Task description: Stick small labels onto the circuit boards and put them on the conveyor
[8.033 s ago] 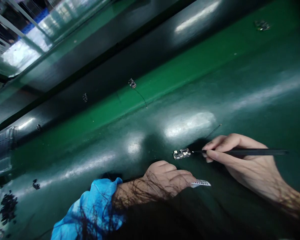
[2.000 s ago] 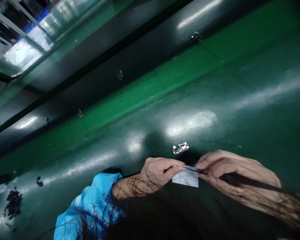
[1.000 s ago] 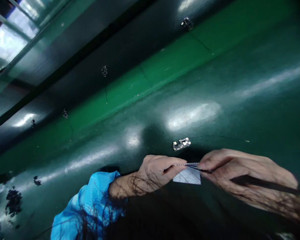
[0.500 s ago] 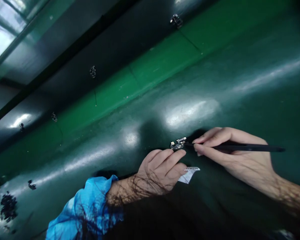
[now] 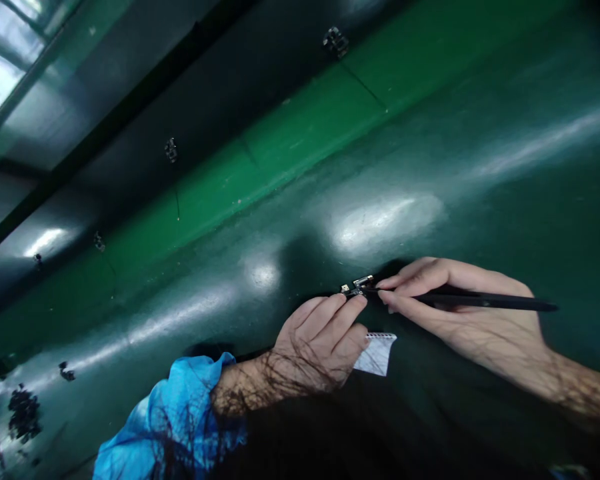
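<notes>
My left hand [image 5: 320,340] is closed on a small circuit board [image 5: 359,287], with its fingertips over the near edge of the board. Metal-coloured connectors show at the board's far side; the rest lies under my fingers. A small white sheet [image 5: 376,353] with a row of dark marks along its top edge pokes out from under the curled lower fingers of that hand. Pinched like a pen in my right hand [image 5: 445,293] are slim black tweezers [image 5: 510,302]. Their tip reaches the right side of the board; whether it touches cannot be made out.
Beyond a bright green strip [image 5: 280,147] runs a dark shiny band, with several small board assemblies [image 5: 336,43] spaced along its edge. A pile of small black parts [image 5: 23,413] lies at the lower left, with a single dark part [image 5: 67,371] near it on the green worktop [image 5: 545,193].
My right hand and the tweezers have shifted slightly left, closer to the board. More of the white sheet shows below my left hand. The assemblies at the back sit slightly further left in view.
</notes>
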`<state>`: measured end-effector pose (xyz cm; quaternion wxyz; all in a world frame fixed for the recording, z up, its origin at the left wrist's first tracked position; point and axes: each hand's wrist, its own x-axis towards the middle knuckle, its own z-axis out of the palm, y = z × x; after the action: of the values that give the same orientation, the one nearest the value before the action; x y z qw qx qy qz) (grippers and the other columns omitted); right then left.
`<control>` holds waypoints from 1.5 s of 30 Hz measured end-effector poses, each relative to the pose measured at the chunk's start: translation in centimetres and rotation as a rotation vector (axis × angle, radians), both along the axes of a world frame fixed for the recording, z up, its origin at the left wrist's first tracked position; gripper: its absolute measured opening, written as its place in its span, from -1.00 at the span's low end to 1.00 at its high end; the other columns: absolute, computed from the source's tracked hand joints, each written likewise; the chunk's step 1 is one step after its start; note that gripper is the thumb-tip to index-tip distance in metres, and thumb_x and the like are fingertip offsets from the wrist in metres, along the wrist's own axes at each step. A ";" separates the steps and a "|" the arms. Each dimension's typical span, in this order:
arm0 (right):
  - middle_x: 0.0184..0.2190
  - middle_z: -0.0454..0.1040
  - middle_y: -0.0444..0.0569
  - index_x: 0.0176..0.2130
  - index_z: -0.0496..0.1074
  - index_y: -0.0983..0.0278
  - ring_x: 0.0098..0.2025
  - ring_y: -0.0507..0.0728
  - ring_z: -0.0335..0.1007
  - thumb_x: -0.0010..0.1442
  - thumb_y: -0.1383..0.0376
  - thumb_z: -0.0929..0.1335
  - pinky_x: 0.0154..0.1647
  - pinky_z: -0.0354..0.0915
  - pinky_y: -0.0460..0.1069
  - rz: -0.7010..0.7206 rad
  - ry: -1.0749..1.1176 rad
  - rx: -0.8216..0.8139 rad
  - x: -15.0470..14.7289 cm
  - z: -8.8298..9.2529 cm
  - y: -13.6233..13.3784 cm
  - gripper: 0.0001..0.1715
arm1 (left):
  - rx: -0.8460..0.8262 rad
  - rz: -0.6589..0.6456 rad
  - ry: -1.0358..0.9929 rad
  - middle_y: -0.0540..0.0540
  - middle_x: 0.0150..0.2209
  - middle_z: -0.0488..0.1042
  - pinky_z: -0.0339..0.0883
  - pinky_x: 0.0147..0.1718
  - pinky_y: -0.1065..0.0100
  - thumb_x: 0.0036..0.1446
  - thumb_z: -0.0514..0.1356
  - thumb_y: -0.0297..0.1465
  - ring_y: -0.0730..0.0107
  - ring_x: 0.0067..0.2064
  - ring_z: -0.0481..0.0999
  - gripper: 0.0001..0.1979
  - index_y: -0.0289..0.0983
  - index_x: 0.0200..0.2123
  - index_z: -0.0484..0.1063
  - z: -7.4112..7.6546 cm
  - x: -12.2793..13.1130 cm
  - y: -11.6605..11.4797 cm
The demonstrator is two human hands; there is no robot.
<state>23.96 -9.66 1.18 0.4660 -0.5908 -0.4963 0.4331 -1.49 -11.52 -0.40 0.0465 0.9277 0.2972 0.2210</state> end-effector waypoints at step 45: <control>-0.30 0.89 -0.16 -0.36 0.71 0.05 -0.28 0.15 0.92 0.39 0.35 0.72 -0.14 0.78 -0.07 0.073 -0.032 0.057 -0.1 -0.3 -0.4 -0.67 | -0.008 0.046 0.003 -0.10 0.18 0.96 0.77 0.40 0.36 0.73 0.29 -0.36 0.24 0.22 0.88 -0.68 -0.12 -0.11 0.84 0.8 0.6 0.8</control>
<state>23.90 -10.04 0.84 0.4584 -0.5656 -0.5370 0.4261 -0.88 -10.75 0.40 0.0448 0.9209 0.3193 0.2192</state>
